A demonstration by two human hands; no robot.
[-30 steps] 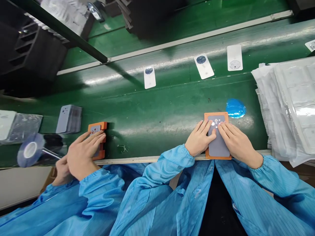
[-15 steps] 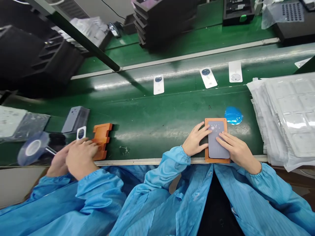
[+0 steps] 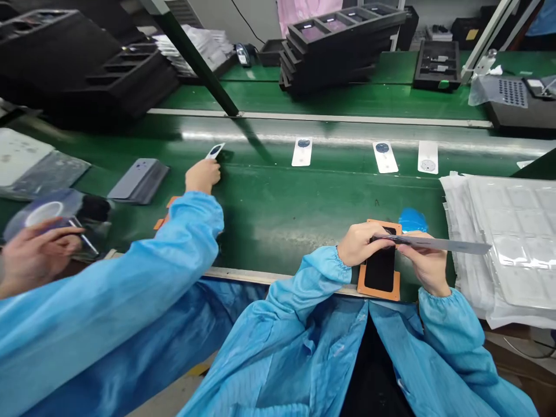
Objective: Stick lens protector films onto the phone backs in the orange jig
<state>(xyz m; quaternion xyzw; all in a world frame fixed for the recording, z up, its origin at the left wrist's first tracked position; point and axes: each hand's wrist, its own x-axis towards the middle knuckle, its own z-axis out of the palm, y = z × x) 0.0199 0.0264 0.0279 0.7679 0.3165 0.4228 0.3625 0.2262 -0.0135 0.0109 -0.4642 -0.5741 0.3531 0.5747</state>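
- The left hand [image 3: 359,243] has its grip closed on the near end of a thin grey panel [image 3: 438,244], fingertips pinching it from the side.
- The right hand [image 3: 428,263] is closed on the same panel a little further along, thumb on top and fingers beneath.
- The panel is held clear of the surface, lying almost flat and seen edge-on. Its free end reaches out to the right, over the edge of the clear plastic trays [image 3: 508,231].
- Just below the two hands lies an orange jig [image 3: 361,282] at the near edge of the green surface [image 3: 282,202]. Its dark recess is open to view and the panel does not touch it.
- A blue piece [image 3: 412,220] lies just beyond the jig, partly hidden by the hands.
- Further out, three white cards [image 3: 302,152] lie in a row across the surface, well apart from the hands.
- To the left, a co-worker in a blue sleeve stretches one hand [image 3: 202,175] out to a small card [image 3: 215,150] at its fingertips.
- The co-worker's other hand [image 3: 37,255] is beside a tape roll [image 3: 41,211].
- A stack of grey panels [image 3: 139,179] lies near that sleeve, and black trays [image 3: 343,46] are piled on the far side.
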